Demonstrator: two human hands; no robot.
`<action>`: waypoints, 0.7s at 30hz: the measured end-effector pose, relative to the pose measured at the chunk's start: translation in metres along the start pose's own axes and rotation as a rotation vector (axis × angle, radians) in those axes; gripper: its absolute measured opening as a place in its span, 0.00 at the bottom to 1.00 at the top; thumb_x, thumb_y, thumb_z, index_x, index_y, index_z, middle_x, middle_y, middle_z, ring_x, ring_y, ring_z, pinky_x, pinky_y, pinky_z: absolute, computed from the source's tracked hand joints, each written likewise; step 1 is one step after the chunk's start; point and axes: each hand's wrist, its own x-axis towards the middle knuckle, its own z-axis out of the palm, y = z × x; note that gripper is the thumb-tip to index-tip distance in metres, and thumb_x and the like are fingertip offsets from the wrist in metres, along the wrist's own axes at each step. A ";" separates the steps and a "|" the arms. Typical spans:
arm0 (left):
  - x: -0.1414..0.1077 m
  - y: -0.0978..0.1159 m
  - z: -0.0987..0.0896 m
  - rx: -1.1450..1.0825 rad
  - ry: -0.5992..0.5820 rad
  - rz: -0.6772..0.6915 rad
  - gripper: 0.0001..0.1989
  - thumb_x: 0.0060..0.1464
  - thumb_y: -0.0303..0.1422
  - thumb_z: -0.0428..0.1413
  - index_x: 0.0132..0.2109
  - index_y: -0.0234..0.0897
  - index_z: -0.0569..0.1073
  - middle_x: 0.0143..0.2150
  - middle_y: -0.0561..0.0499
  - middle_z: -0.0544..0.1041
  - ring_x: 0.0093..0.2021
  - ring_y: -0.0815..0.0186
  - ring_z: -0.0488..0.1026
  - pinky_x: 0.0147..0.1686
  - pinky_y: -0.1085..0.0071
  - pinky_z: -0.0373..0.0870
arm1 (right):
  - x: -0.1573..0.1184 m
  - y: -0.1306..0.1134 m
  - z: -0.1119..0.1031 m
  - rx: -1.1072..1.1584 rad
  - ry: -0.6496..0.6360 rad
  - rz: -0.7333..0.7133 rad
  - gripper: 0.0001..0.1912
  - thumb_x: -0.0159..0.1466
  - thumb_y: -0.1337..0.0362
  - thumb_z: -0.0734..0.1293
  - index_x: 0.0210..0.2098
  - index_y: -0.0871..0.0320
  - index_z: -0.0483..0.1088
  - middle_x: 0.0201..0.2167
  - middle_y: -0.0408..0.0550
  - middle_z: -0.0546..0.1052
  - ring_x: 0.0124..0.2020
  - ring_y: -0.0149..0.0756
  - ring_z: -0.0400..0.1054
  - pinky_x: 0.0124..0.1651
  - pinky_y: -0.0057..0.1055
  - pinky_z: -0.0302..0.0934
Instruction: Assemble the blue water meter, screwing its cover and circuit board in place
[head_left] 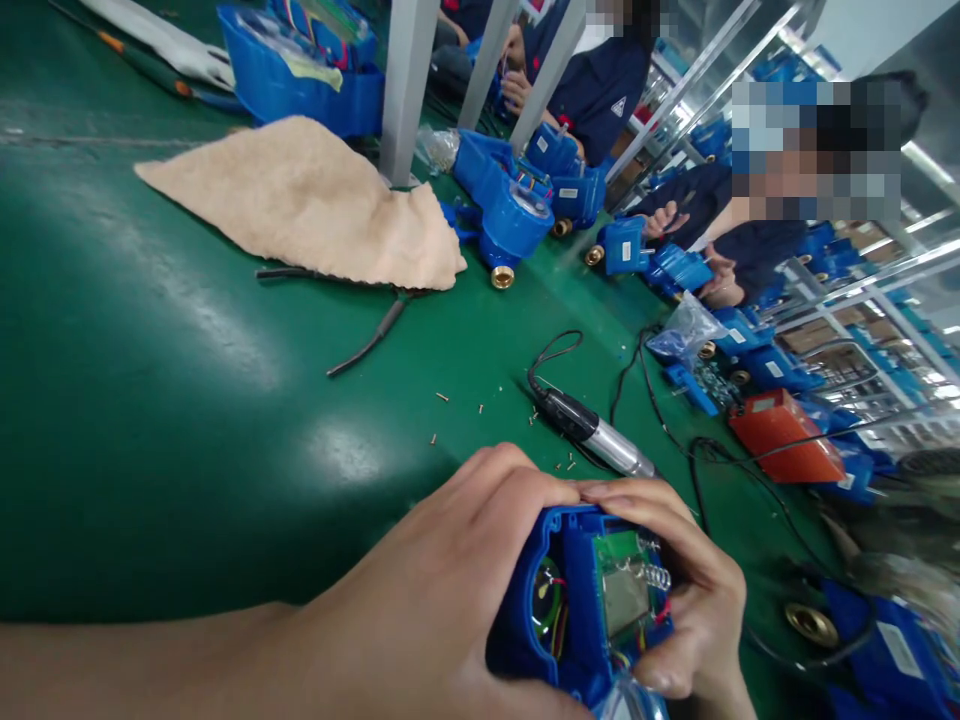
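Between both hands, low in the view, is a blue plastic housing [577, 600] with its inside showing: a green circuit board with a small display [626, 595], a coiled spring and coloured wires. My left hand [457, 570] wraps round the left and far side of it. My right hand [697, 590] grips the right side, its fingers over the far edge and the thumb near the board. Just beyond the hands lies a black and silver electric screwdriver [600, 432] with a cord. Several small screws [442, 398] are scattered on the green table [225, 420].
A beige cloth [315, 200] lies over dark cables, with a blue meter body [514, 215] beyond it. Grey metal posts [407, 90] stand behind. An orange box [784, 437], cords and more blue units line the right. Two people work across the table.
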 end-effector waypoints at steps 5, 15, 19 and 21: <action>0.001 0.000 -0.001 -0.024 0.013 -0.083 0.31 0.41 0.47 0.66 0.50 0.40 0.69 0.46 0.47 0.71 0.46 0.56 0.69 0.48 0.59 0.70 | 0.001 0.008 0.003 0.026 0.031 0.046 0.33 0.46 0.37 0.72 0.46 0.49 0.75 0.39 0.52 0.75 0.41 0.49 0.72 0.44 0.45 0.70; -0.004 -0.005 0.007 -0.022 0.049 -0.036 0.26 0.42 0.41 0.65 0.49 0.42 0.68 0.45 0.49 0.70 0.45 0.58 0.69 0.47 0.61 0.71 | -0.001 0.007 0.005 0.100 0.041 0.034 0.34 0.43 0.39 0.74 0.46 0.48 0.76 0.39 0.50 0.76 0.40 0.47 0.74 0.45 0.42 0.71; -0.004 -0.011 0.007 0.029 0.049 0.058 0.27 0.41 0.33 0.63 0.50 0.44 0.67 0.47 0.50 0.70 0.44 0.59 0.70 0.46 0.64 0.71 | -0.001 0.004 0.005 0.138 0.036 0.036 0.33 0.44 0.42 0.75 0.46 0.48 0.76 0.39 0.49 0.77 0.41 0.47 0.74 0.45 0.43 0.71; -0.004 -0.014 0.006 0.043 0.038 0.092 0.28 0.40 0.31 0.62 0.51 0.44 0.66 0.47 0.49 0.70 0.44 0.58 0.70 0.45 0.64 0.72 | -0.001 0.003 0.005 0.146 0.029 0.024 0.33 0.44 0.43 0.76 0.47 0.48 0.76 0.39 0.49 0.77 0.41 0.47 0.75 0.46 0.43 0.71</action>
